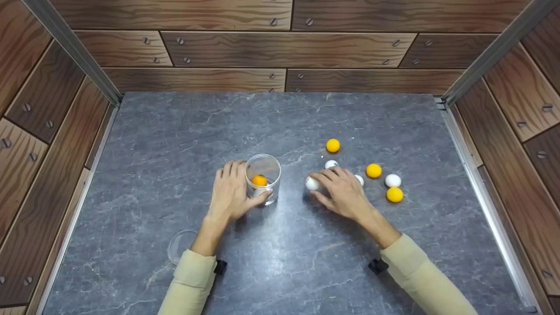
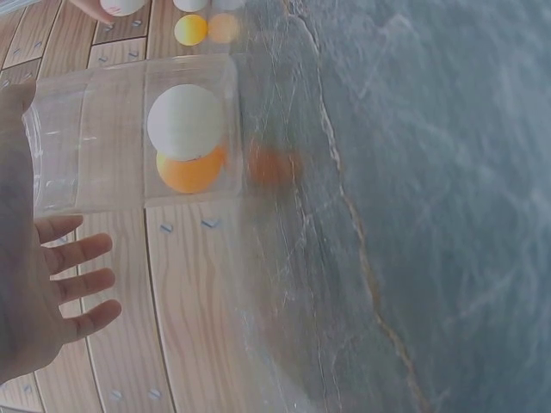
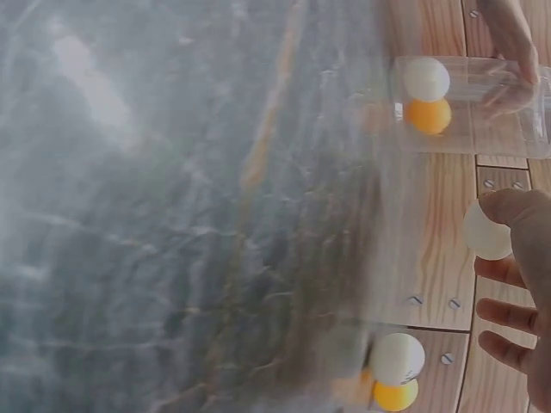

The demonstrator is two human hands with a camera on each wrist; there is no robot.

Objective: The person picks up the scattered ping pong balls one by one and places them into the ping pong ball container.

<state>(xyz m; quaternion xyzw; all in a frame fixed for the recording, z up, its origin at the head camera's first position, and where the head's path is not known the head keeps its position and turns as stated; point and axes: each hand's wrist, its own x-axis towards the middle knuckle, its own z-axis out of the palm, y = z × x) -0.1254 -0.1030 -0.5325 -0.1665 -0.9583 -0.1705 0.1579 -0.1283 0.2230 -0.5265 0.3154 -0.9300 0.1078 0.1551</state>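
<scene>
A clear plastic jar (image 1: 263, 168) stands upright on the table with a white ball (image 2: 184, 122) and an orange ball (image 2: 191, 172) at its bottom. My left hand (image 1: 231, 190) steadies the jar near the rim, its thumb across the near side and its fingers along the left. Right of the jar, my right hand (image 1: 345, 192) pinches a white table tennis ball (image 1: 312, 183) between thumb and fingertips, above the table in the right wrist view. Beyond that hand lies another white ball (image 1: 331, 164), and one more white ball (image 1: 359, 180) is partly hidden by it.
Orange balls lie to the right: one farther back (image 1: 333, 145), another orange ball (image 1: 373, 170), and an orange ball (image 1: 394, 194) against a white ball (image 1: 393, 180). A clear round lid (image 1: 179, 245) lies beside the left forearm. Wood-patterned walls (image 1: 288, 48) enclose the grey table (image 1: 183, 131).
</scene>
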